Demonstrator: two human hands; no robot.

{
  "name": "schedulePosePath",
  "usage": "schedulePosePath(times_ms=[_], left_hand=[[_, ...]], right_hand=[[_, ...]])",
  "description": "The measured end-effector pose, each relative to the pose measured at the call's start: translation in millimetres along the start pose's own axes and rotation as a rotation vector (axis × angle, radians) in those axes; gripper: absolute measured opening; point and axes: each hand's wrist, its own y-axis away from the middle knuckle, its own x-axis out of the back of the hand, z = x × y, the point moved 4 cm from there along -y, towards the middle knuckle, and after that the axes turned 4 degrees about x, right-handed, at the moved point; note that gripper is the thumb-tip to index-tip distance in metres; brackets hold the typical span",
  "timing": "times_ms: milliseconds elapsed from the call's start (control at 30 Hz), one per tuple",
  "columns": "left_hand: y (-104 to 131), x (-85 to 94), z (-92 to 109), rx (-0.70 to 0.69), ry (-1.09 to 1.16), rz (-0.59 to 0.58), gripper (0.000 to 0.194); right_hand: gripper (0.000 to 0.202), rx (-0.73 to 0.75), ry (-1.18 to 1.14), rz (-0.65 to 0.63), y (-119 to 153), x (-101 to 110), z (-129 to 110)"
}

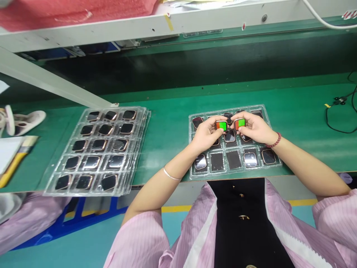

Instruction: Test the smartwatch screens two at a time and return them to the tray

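Note:
My left hand [206, 133] grips a smartwatch [221, 125] without a strap, its screen lit in red-orange and green. In my right hand [253, 127] is a second smartwatch [240, 124], lit in the same colours, with the thumb at its lower edge. Both are held side by side, slightly apart, above a clear plastic tray [205, 174]. Dark-screened watches sit in the tray's pockets, among them one at the front right [268, 156]. Two front pockets, such as this one [216, 161], hold no watch. My hands hide part of the back and middle rows.
On the left stands a stack of clear trays [136, 149] with several dark-screened watches on top. A yellow-handled brush [16, 162] and a white sandal-like object [28, 122] lie farther left. A black cable [334, 124] is at the right. A white shelf beam [134, 28] crosses above.

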Motion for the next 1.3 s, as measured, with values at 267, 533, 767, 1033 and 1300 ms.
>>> schedulePosePath(times_ms=[267,533,767,1033,1300], left_hand=[[1.2,1.0,0.9,0.025,-0.049,0.016,0.045],[-0.8,1.4,-2.4,0.008,-0.021,-0.002,0.053],[-0.5,1.1,-3.3,0.010,-0.015,-0.010,0.052],[0.4,1.2,-0.1,0.011,-0.040,-0.020,0.051],[0.8,3.5,2.8,0.010,-0.103,0.025,0.045]], right_hand=[[0.039,0.010,0.053,0.009,0.2,-1.6,-2.5],[0.039,0.024,0.013,-0.015,-0.6,-1.8,1.4],[0.037,0.011,0.053,0.018,0.3,-1.6,-2.0],[0.023,0.020,0.026,-0.010,0.1,-3.1,-8.5],[0.022,-0.032,0.012,-0.019,1.6,-0.9,-5.1]])
